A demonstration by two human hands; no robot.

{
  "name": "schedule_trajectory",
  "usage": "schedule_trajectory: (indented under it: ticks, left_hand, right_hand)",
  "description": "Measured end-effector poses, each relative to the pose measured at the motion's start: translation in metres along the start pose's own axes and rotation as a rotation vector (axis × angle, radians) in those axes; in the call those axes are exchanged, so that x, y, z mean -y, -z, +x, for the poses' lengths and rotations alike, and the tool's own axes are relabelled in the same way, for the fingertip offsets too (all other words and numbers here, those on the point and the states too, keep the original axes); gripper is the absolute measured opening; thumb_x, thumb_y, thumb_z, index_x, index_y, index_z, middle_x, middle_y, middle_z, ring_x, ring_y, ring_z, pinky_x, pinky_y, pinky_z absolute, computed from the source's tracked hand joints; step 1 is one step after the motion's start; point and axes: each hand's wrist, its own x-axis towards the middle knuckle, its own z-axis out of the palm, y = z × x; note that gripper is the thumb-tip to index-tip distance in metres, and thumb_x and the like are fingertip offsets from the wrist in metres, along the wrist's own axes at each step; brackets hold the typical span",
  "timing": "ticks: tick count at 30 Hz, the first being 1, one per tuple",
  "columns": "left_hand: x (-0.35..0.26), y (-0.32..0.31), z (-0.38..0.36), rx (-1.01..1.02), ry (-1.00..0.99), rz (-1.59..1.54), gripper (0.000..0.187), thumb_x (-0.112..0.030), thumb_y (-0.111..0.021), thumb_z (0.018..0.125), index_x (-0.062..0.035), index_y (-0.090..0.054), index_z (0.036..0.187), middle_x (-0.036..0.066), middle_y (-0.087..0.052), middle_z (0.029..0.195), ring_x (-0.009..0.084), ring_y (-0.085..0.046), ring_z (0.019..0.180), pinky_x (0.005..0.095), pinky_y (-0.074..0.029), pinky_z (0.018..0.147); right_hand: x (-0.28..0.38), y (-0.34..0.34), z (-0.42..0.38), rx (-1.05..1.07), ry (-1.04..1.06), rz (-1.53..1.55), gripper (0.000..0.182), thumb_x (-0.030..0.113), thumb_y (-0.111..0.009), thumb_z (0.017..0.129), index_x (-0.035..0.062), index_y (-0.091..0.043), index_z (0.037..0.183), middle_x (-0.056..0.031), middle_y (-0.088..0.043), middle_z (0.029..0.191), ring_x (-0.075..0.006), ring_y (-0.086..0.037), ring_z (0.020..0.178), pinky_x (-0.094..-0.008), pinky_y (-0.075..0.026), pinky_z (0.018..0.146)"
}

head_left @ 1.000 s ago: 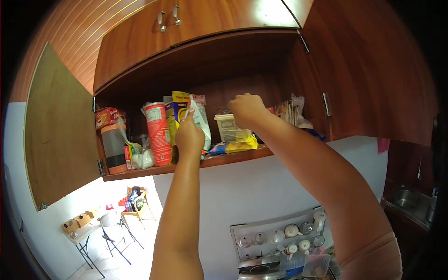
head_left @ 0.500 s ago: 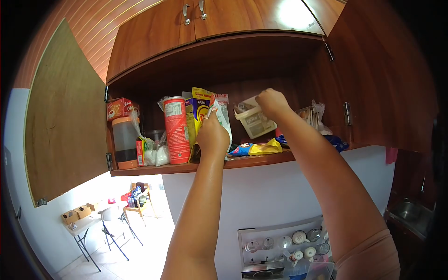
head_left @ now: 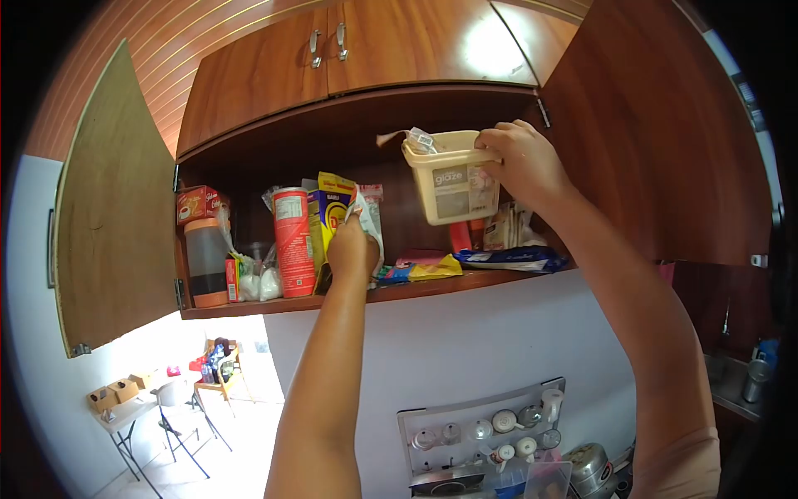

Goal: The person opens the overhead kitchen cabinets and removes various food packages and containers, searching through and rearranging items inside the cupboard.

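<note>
My right hand (head_left: 530,165) grips the rim of a cream plastic tub (head_left: 432,195) marked "glaze", held tilted in front of the cupboard opening. Small clear packaging (head_left: 422,141) pokes out of its top. On the shelf, my left hand (head_left: 352,249) is closed on a white packet (head_left: 363,218), partly hidden by the fingers. Beside it stand a yellow and purple packet (head_left: 335,200) and a tall red canister (head_left: 293,245). Below the tub lie a yellow and blue packet (head_left: 428,269) and a dark blue packet (head_left: 515,259).
At the shelf's left end are a red box (head_left: 199,204), an orange-lidded container (head_left: 205,258) and bagged white powder (head_left: 270,283). Open doors flank the cupboard, the left door (head_left: 116,208) and right door (head_left: 657,125). Below hangs a rack of cups (head_left: 490,428).
My right hand has lifted the tub up and outward from the shelf, uncovering packets behind it. My left hand stays at the white packet. The camera view has shifted slightly.
</note>
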Motion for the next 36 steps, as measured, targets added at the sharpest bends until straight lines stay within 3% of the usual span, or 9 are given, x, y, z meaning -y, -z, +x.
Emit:
schedule_trajectory:
  ticks: [6,10,12,16,18,28,31,33,36]
  left_hand:
    - [0.013,0.0,0.018,0.247,-0.235,-0.068,0.044,-0.015,-0.055,0.07,-0.0085,-0.053,0.113,0.023,-0.05,0.113,0.0356,-0.055,0.095,0.0401,-0.045,0.081]
    - [0.002,0.005,-0.002,0.498,-0.355,-0.404,0.044,-0.018,-0.059,0.068,-0.0119,-0.056,0.112,0.022,-0.047,0.119,0.033,-0.05,0.105,0.0383,-0.041,0.088]
    - [-0.013,0.04,-0.034,0.254,-0.309,-0.339,0.039,-0.017,-0.061,0.07,-0.0143,-0.058,0.108,0.019,-0.047,0.12,0.0314,-0.044,0.113,0.038,-0.037,0.093]
    - [-0.007,0.061,-0.108,0.193,-0.271,-0.615,0.038,-0.012,-0.057,0.074,-0.0103,-0.054,0.112,0.015,-0.046,0.121,0.0279,-0.043,0.114,0.0368,-0.032,0.097]
    - [-0.006,0.077,-0.161,0.391,-0.034,-1.06,0.041,-0.008,-0.053,0.076,-0.0058,-0.047,0.116,0.011,-0.045,0.122,0.0238,-0.041,0.115,0.0351,-0.027,0.1]
    - [0.021,0.068,-0.331,0.641,0.593,-1.311,0.059,-0.007,-0.053,0.075,-0.0068,-0.028,0.129,0.01,-0.035,0.128,0.0222,-0.036,0.119,0.0333,-0.031,0.096]
    - [0.027,0.071,-0.358,0.832,0.428,-1.369,0.078,-0.007,-0.064,0.065,-0.0035,-0.022,0.13,0.015,-0.027,0.131,0.0272,-0.029,0.123,0.0375,-0.024,0.102]
    - [0.031,0.077,-0.368,1.082,-0.051,-0.747,0.097,-0.017,-0.078,0.057,0.0,-0.017,0.131,0.017,-0.028,0.129,0.0286,-0.026,0.123,0.0374,-0.026,0.1]
    - [0.021,0.08,-0.383,0.934,-0.029,-1.012,0.104,-0.026,-0.084,0.052,0.0028,-0.019,0.128,0.017,-0.032,0.126,0.0276,-0.033,0.12,0.0353,-0.031,0.098]
  right_hand:
    - [0.05,0.096,-0.064,-0.039,0.068,0.132,0.023,0.003,-0.066,0.06,0.0055,-0.061,0.082,-0.0083,-0.054,0.078,-0.0265,-0.05,0.082,-0.0354,-0.043,0.071]
    - [0.081,0.138,-0.128,0.118,0.045,0.189,0.027,0.002,-0.065,0.059,0.0094,-0.064,0.085,-0.0055,-0.052,0.076,-0.0252,-0.048,0.08,-0.0346,-0.043,0.07]
    - [0.091,0.147,-0.162,0.21,0.007,0.21,0.03,0.003,-0.065,0.058,0.0112,-0.065,0.087,-0.0039,-0.052,0.076,-0.0236,-0.047,0.08,-0.0338,-0.043,0.07]
    - [0.108,0.149,-0.226,0.31,-0.014,0.218,0.03,0.004,-0.066,0.056,0.0158,-0.066,0.084,0.0001,-0.053,0.076,-0.0211,-0.046,0.079,-0.0298,-0.042,0.069]
    - [0.116,0.146,-0.25,0.323,-0.03,0.213,0.029,0.004,-0.066,0.056,0.0176,-0.066,0.082,0.0021,-0.054,0.077,-0.0198,-0.045,0.079,-0.0274,-0.041,0.069]
    - [0.145,0.139,-0.31,0.339,-0.108,0.267,0.023,0.009,-0.06,0.06,0.0198,-0.067,0.08,0.002,-0.052,0.076,-0.0194,-0.044,0.079,-0.0312,-0.038,0.074]
    - [0.154,0.138,-0.312,0.34,-0.127,0.302,0.022,0.008,-0.06,0.061,0.0194,-0.067,0.079,0.0021,-0.053,0.077,-0.0192,-0.044,0.077,-0.0318,-0.038,0.074]
    - [0.161,0.136,-0.315,0.357,-0.132,0.337,0.021,0.008,-0.061,0.062,0.019,-0.066,0.079,0.0019,-0.053,0.077,-0.0194,-0.045,0.078,-0.0321,-0.038,0.073]
    - [0.169,0.128,-0.314,0.346,-0.108,0.363,0.019,0.008,-0.061,0.062,0.0182,-0.066,0.078,0.0014,-0.054,0.077,-0.0197,-0.045,0.078,-0.0328,-0.038,0.072]
